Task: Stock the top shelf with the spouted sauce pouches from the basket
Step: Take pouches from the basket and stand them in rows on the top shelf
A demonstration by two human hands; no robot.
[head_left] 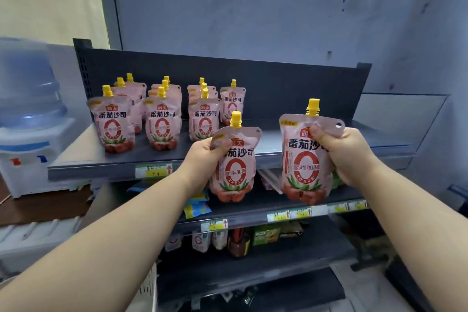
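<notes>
Head view: we clamp left grip (202, 157) on left pouch (235, 175), right grip (347, 157) on right pouch (304, 170), near their tops; likely soft, squeezable.

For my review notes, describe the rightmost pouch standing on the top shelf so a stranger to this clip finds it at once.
Find the dark top shelf, where yellow-capped pink sauce pouches stand in rows running front to back. Past the three rows several deep, the rightmost pouch stands near the back panel. Unlike its neighbours, it stands alone, with no other pouch in its row.
</notes>
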